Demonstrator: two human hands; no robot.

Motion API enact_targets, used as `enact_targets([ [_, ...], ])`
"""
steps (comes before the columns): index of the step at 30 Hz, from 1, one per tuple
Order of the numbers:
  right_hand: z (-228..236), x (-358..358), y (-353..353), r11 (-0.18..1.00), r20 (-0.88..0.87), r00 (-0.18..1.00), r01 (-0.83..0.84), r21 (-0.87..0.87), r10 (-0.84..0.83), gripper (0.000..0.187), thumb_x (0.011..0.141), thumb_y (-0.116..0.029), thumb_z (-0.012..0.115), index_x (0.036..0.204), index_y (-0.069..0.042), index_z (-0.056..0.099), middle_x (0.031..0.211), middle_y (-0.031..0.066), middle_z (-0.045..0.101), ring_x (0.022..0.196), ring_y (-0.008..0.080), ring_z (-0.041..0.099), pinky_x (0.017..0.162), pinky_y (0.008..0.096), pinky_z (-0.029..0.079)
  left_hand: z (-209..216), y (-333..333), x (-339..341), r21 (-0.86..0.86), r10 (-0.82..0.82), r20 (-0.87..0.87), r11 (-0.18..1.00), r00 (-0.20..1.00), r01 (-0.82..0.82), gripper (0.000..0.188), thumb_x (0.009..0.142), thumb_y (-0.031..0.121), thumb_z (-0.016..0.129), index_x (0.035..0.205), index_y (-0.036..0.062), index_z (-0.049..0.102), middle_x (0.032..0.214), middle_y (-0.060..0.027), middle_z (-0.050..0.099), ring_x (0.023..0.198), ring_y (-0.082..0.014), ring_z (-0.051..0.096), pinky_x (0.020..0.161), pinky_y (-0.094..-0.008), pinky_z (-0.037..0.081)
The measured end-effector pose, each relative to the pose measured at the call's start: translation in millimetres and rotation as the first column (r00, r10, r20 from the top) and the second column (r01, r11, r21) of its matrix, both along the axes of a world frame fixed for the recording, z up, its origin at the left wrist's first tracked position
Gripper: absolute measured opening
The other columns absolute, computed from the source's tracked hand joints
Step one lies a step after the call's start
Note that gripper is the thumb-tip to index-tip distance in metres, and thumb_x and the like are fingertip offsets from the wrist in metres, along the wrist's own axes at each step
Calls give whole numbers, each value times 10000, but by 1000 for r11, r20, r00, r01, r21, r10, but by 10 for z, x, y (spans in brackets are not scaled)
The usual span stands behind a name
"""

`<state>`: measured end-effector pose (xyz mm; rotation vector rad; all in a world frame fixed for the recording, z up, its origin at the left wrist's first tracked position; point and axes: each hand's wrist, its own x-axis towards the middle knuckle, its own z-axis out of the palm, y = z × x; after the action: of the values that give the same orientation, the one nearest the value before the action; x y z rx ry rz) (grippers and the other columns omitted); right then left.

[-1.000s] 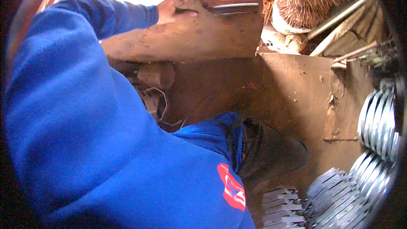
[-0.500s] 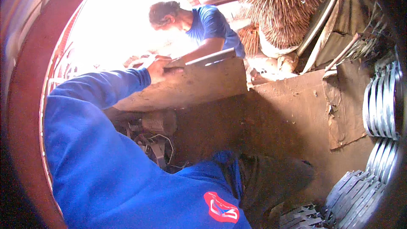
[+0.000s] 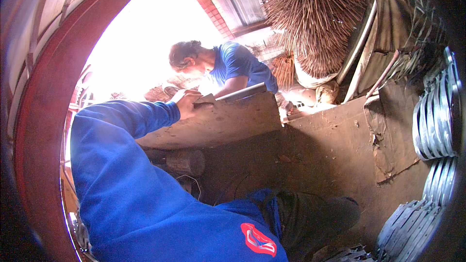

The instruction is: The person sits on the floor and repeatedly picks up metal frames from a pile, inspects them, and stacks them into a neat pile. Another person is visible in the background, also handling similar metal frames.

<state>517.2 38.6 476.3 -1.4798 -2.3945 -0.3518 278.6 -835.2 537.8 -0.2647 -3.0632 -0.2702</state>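
Lower in view than half a second ago, the bare left hand (image 3: 185,104) is clamped on a small, flat grey-brown piece (image 3: 206,99), material unclear, at the top edge of the stained brown board (image 3: 238,119). Steadying it seems the present step; the next move calls for a firm hold.

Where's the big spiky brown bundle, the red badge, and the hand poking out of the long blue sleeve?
Spiky brown bundle (image 3: 318,19): head view, its middle.
Red badge (image 3: 258,240): head view, its middle, on the blue top.
Hand (image 3: 186,104): head view, its middle, past the cuff.
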Motion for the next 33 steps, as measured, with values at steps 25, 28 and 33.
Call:
enact_targets([
  [25, -53, 137, 139, 997, 4, 998, -60, -50, 60, 477, 750, -408, 715, 839, 56, 653, 760, 245, 648, 680, 397, 629, 597, 467, 480, 12, 28, 4, 19, 31, 28, 999, 999, -31, 339, 834, 346, 673, 879, 10, 685, 697, -170, 636, 655, -307, 620, 652, -391, 483],
  [28, -58, 153, 172, 998, 20, 999, -42, -36, 42, 491, 749, -423, 712, 822, 59, 651, 747, 247, 643, 675, 403, 625, 596, 470, 478, 62, 53, -18, -44, 48, 79, 998, 996, -45, 344, 839, 369, 656, 887, 30, 689, 722, -168, 641, 685, -317, 626, 656, -391, 487],
  [33, -104, 147, 240, 999, 45, 999, -26, -19, 27, 516, 748, -447, 707, 794, 63, 647, 725, 250, 635, 667, 412, 618, 594, 473, 477, 22, -7, 21, -64, 76, 107, 995, 991, -70, 353, 847, 395, 633, 901, 51, 693, 760, -155, 652, 707, -312, 628, 664, -392, 491],
])
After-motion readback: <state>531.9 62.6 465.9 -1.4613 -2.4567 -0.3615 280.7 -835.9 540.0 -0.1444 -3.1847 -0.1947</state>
